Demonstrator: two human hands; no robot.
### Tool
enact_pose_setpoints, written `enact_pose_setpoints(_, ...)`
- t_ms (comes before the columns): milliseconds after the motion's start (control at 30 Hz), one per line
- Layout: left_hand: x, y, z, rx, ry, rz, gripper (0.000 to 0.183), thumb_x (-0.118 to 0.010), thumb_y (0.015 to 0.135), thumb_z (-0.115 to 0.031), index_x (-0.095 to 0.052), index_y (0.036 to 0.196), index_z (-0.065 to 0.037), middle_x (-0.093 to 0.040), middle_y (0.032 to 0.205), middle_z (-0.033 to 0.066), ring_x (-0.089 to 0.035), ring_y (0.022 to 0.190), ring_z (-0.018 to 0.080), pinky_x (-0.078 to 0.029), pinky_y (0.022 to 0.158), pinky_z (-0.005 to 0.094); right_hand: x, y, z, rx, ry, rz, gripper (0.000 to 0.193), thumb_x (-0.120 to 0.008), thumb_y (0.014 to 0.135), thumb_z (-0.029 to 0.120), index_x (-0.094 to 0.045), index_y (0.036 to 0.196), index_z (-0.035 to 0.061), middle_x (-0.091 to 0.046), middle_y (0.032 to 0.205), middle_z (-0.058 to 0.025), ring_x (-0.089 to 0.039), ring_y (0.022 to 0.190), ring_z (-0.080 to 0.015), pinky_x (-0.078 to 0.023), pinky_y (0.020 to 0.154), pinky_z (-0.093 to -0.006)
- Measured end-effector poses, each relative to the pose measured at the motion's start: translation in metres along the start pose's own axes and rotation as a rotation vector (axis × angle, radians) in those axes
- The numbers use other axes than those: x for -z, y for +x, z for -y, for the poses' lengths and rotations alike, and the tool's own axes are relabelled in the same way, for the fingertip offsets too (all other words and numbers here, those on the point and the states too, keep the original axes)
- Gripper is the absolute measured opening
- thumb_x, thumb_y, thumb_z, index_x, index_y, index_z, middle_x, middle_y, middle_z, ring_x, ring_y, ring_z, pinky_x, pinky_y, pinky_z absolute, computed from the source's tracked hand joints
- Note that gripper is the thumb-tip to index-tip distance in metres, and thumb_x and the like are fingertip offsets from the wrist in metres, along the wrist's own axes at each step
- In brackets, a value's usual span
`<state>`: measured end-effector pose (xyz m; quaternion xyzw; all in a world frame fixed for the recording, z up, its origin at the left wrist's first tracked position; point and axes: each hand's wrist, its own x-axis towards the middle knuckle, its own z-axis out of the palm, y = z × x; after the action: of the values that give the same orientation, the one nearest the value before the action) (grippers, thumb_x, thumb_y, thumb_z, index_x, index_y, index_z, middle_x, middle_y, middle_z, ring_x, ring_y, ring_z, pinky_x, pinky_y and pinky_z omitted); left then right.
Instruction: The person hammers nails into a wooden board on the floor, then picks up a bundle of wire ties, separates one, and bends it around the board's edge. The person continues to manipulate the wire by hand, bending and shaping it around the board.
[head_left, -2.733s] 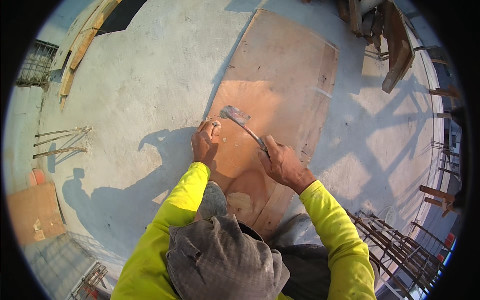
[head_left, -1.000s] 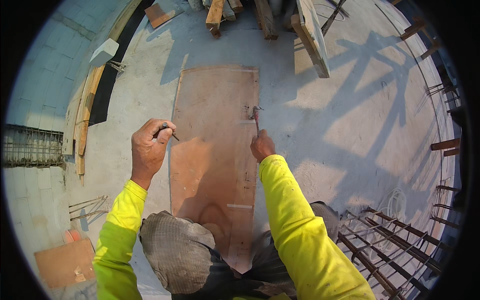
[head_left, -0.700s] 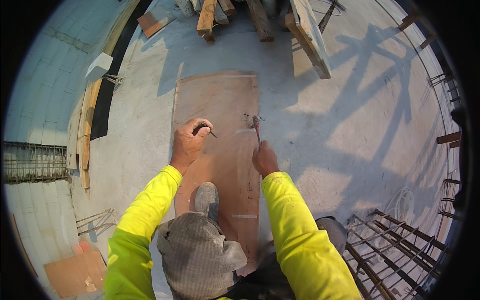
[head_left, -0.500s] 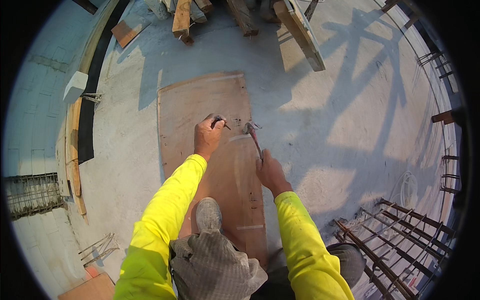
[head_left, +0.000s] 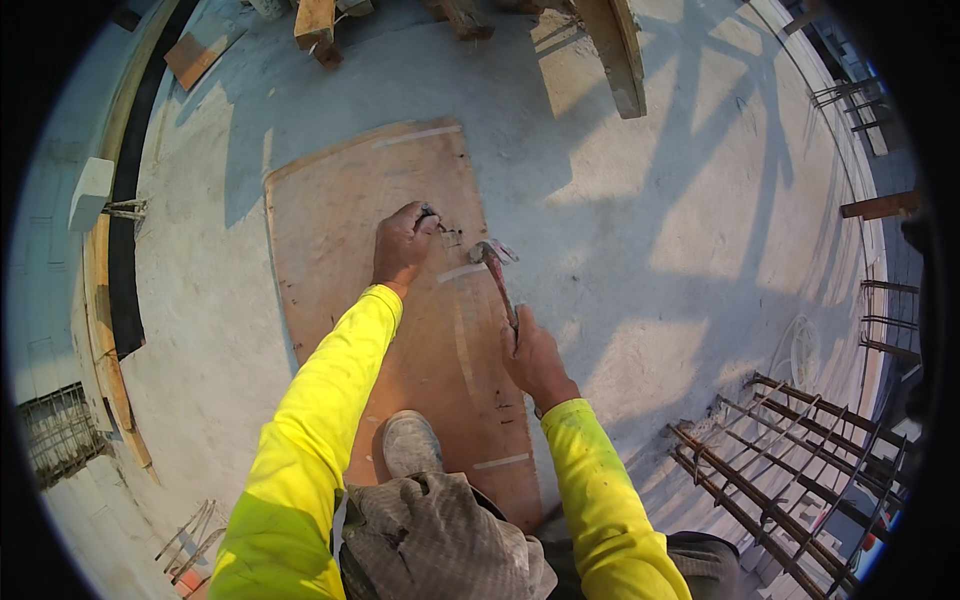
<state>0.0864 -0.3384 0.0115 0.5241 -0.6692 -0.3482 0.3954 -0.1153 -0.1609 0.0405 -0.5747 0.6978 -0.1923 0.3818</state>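
Observation:
My left hand (head_left: pixel 402 245) is closed just above a brown plywood sheet (head_left: pixel 345 240), pinching a small dark, thin nail (head_left: pixel 441 228). More dark metal shows between the fingers, but how many pieces I cannot make out. In my right hand (head_left: pixel 540 360) is a claw hammer (head_left: pixel 495 270) with a reddish handle, gripped low down. The hammer's head is at the sheet's right edge, right of the left hand and apart from it. Dark marks and pale strips show on the plywood. My shoe (head_left: pixel 411 445) rests on its near part.
Timber beams (head_left: pixel 610 55) lie on the concrete floor (head_left: pixel 620 250) at the far side. A rusty rebar cage (head_left: pixel 790 480) stands at the near right. A dark gap (head_left: pixel 124 280) with a wooden plank (head_left: pixel 103 300) and a white block (head_left: pixel 91 195) runs along the left.
The whole view has shifted and turned slightly. My left hand has moved a little farther out over the plywood. The hammer has shifted slightly right, away from the left hand.

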Motion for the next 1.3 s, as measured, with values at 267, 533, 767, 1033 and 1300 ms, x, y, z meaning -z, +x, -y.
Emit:
enact_pose_setpoints(267, 0.002, -0.01, 0.0, 0.02, 0.001, -0.008, 0.011, -0.063, 0.092, -0.007, -0.067, 0.099, 0.0, -0.073, 0.089, 0.0135, -0.072, 0.082, 0.0225, -0.055, 0.077, 0.0312, 0.003, 0.001, -0.001, 0.022, -0.037, -0.01, 0.027, -0.055, 0.099, 0.021, -0.046, 0.114, 0.0009, -0.065, 0.085, -0.0322, -0.062, 0.082, -0.0547, -0.049, 0.073, -0.0619)
enact_pose_setpoints(533, -0.005, -0.005, -0.004, -0.025, 0.065, -0.02, 0.012, -0.064, 0.092, -0.012, -0.068, 0.099, -0.003, -0.072, 0.091, 0.0146, -0.071, 0.082, 0.0279, -0.054, 0.075, 0.034, 0.005, 0.002, -0.006, 0.063, -0.003, -0.022, 0.024, -0.056, 0.098, 0.02, -0.046, 0.11, 0.0018, -0.063, 0.081, -0.0321, -0.061, 0.08, -0.0553, -0.047, 0.07, -0.0625)
enact_pose_setpoints(767, -0.007, -0.005, -0.004, -0.068, 0.099, -0.052, 0.015, -0.066, 0.091, -0.016, -0.069, 0.097, -0.003, -0.072, 0.092, 0.0157, -0.071, 0.082, 0.0308, -0.054, 0.074, 0.0361, 0.006, 0.005, -0.01, 0.084, 0.025, -0.014, 0.023, -0.056, 0.098, 0.019, -0.046, 0.109, 0.0017, -0.063, 0.079, -0.0314, -0.061, 0.077, -0.0548, -0.047, 0.067, -0.0619)
enact_pose_setpoints(1033, -0.013, -0.002, -0.006, -0.147, 0.18, -0.072, 0.017, -0.069, 0.09, -0.018, -0.071, 0.096, -0.002, -0.073, 0.092, 0.016, -0.071, 0.08, 0.0309, -0.055, 0.073, 0.0355, 0.014, 0.007, -0.01, 0.084, 0.018, 0.007, 0.023, -0.056, 0.098, 0.018, -0.046, 0.108, 0.0007, -0.063, 0.077, -0.0315, -0.061, 0.076, -0.0542, -0.047, 0.065, -0.0609)
enact_pose_setpoints(1300, -0.017, -0.003, 0.002, -0.209, 0.227, -0.11, 0.014, -0.071, 0.088, -0.016, -0.07, 0.094, -0.003, -0.072, 0.09, 0.0151, -0.071, 0.08, 0.0331, -0.056, 0.071, 0.0381, 0.026, 0.005, 0.029, 0.178, 0.11, -0.111, 0.029, -0.057, 0.098, 0.017, -0.049, 0.12, -0.0013, -0.064, 0.084, -0.0307, -0.063, 0.078, -0.053, -0.05, 0.066, -0.0574)
